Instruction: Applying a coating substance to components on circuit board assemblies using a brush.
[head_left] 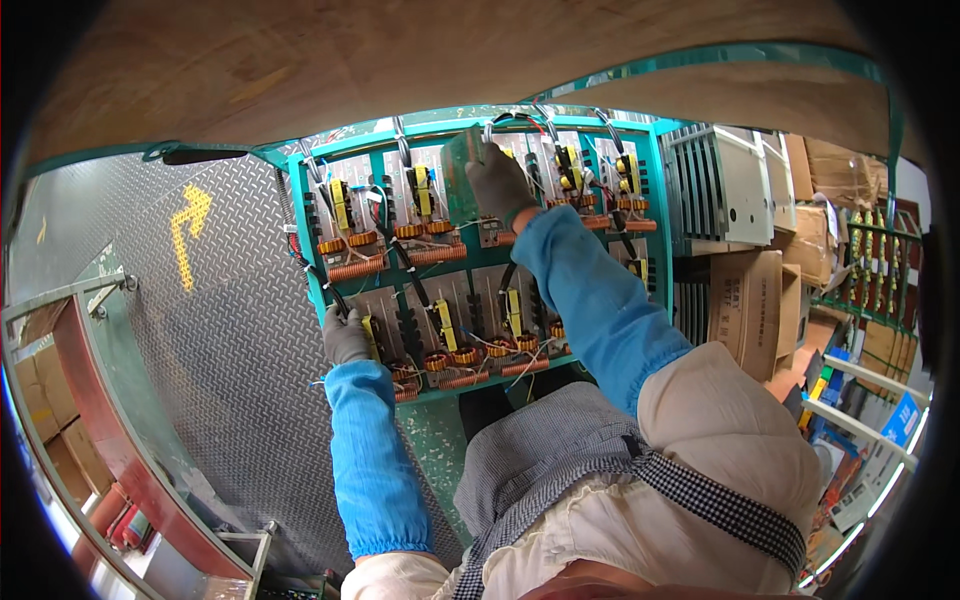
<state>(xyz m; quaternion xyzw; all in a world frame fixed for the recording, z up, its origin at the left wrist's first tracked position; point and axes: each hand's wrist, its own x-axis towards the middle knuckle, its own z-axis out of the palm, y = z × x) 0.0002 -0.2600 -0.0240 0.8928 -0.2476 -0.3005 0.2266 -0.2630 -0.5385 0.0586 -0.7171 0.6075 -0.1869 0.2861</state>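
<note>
A green rack [470, 268] stands before me, with two rows of boards carrying yellow-wrapped transformers, copper-coloured coils and black cables. My right hand [498, 185], in a grey glove, reaches to the upper row and is closed on the right edge of a flat green panel [460, 178], which stands upright in front of the boards. At the rack's left side my left hand [347, 338], also gloved, is closed by the lower row. A black cable [335, 297] runs down to its fingers; whether they grip it or the frame is hidden. Blue sleeves cover both forearms.
Overhead hangs a broad brown board [430, 60] on a green frame. Right of the rack are grey metal housings [735, 185] and cardboard boxes [745, 310]. Ribbed metal floor [235, 300] with a yellow arrow [187, 230] lies left, beside a metal-framed cart [100, 400].
</note>
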